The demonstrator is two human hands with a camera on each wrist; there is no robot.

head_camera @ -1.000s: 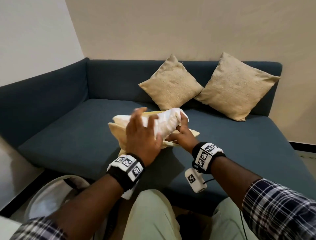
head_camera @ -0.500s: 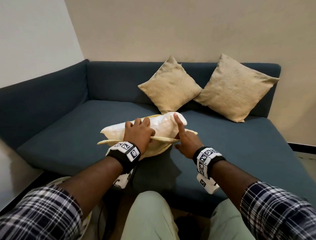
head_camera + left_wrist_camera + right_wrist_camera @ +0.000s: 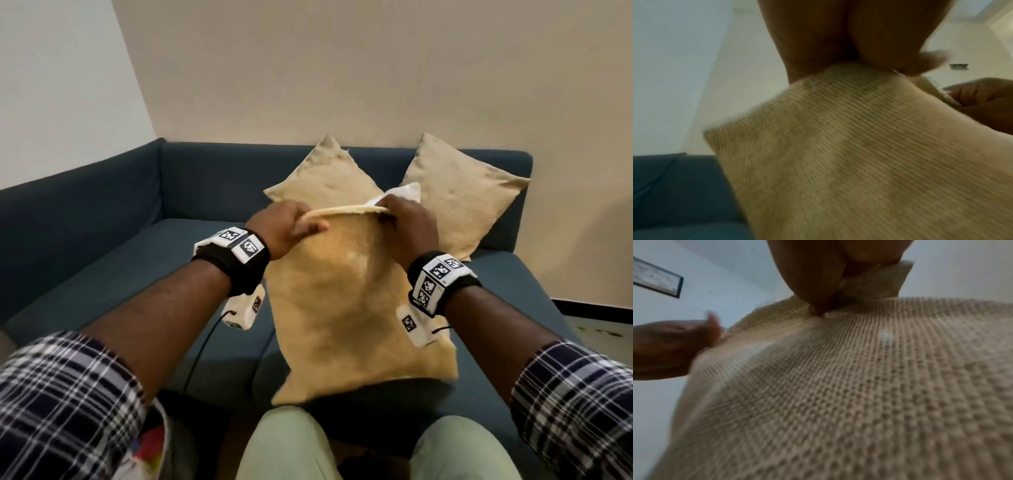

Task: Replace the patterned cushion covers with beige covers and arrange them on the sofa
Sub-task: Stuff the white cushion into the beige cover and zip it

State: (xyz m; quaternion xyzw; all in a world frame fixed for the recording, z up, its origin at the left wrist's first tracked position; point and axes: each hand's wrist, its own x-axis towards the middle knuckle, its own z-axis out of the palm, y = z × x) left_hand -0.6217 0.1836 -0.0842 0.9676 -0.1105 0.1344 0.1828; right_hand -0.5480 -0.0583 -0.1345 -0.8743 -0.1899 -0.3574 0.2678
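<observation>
Both hands, left hand [image 3: 286,224] and right hand [image 3: 409,222], pinch the beige cover's [image 3: 346,308] open top edge, fingers [image 3: 315,226] clamped on fabric, above the sofa [image 3: 137,260].

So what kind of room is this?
Probably a home living room: a dark blue sofa against plain walls, two beige cushions leaning on its backrest, and a framed picture on the wall.

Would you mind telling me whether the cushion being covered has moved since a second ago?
Yes. The cushion has been lifted off the sofa seat and now hangs upright from both hands.
</observation>
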